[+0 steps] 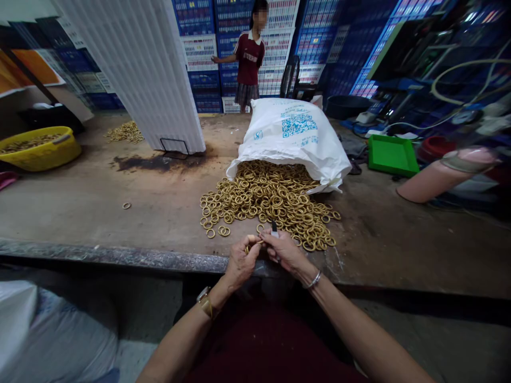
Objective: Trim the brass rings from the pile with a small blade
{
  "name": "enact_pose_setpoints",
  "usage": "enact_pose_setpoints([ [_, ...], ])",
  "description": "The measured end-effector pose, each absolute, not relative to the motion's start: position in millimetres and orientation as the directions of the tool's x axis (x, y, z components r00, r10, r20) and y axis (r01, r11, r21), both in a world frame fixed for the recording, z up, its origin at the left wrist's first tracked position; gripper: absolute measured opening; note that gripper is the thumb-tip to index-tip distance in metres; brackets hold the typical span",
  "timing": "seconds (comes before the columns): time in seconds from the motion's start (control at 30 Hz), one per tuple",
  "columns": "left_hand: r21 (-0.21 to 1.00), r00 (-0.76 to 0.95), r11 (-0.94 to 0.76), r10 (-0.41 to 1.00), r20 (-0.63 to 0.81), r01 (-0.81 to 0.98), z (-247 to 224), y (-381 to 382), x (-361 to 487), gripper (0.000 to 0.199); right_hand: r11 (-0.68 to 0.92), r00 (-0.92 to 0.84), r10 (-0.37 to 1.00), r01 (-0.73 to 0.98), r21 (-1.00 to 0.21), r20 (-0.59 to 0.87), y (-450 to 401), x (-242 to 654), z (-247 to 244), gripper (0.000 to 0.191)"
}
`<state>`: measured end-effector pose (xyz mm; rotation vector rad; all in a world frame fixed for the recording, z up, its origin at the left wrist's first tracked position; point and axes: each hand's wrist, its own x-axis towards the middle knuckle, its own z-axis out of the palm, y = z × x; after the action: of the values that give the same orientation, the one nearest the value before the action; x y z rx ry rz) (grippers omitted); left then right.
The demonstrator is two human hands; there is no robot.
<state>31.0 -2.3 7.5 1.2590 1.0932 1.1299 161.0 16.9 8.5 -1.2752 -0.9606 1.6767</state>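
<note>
Near the front edge of the table (pixel 167 213), my two hands meet. My left hand (pixel 240 261) is closed on a gold-coloured ring (pixel 258 242), its fingers and thumb pinching it. My right hand (pixel 289 252) grips a small tool (pixel 274 229) with a black end and a grey body; its kind I cannot make out. The right fingertips come up against the ring in the left hand. Just beyond the hands spreads a heap of gold-coloured rings (pixel 275 197), spilling from the mouth of a white woven sack (pixel 255 119) that lies on its side.
One loose ring (pixel 126 206) lies to the left. A yellow tub (pixel 43 154) and a white corrugated post (pixel 159 80) stand farther left. On the right are a green tray (pixel 393 154) and a pink cylinder (pixel 435 183). A person (pixel 249 64) stands behind the table near stacked crates (pixel 197 50).
</note>
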Motion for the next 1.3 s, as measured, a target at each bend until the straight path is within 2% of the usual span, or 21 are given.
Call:
enact_pose_setpoints([
  [0.17,0.957,0.175,0.267,0.954,-0.245,-0.117,11,-2,29,0.023,-0.327,-0.113,0.940,-0.028,-0.945,-0.322,16,157,10,0.031],
  [0.27,0.910,0.235,0.366,0.918,-0.319,-0.194,11,-4,27,0.030,-0.295,-0.093,0.950,0.049,-0.954,-0.298,15,155,14,0.027],
  [0.57,0.815,0.311,0.427,0.895,-0.319,-0.393,8,-8,24,0.029,-0.256,-0.102,0.961,0.037,-0.966,-0.258,15,154,12,0.021],
  [0.67,0.799,0.309,0.426,0.898,-0.314,-0.424,8,-9,23,0.029,-0.170,-0.018,0.984,0.182,-0.968,-0.176,17,158,5,0.018],
  [0.73,0.804,0.293,0.415,0.904,-0.311,-0.427,7,-9,24,0.029,-0.043,-0.004,0.999,0.354,-0.934,-0.048,16,160,0,0.016],
  [0.87,0.828,0.244,0.378,0.922,-0.299,-0.414,7,-8,26,0.029,0.238,-0.210,0.968,0.584,-0.776,0.139,9,161,-8,0.013],
  [1.0,0.839,0.217,0.384,0.921,-0.323,-0.385,10,-9,26,0.032,0.330,-0.299,0.940,0.665,-0.670,0.166,4,159,-11,0.015],
  [1.3,0.864,0.193,0.371,0.927,-0.322,-0.341,11,-10,27,0.033,0.338,-0.321,0.936,0.720,-0.606,0.141,3,159,-11,0.014],
])
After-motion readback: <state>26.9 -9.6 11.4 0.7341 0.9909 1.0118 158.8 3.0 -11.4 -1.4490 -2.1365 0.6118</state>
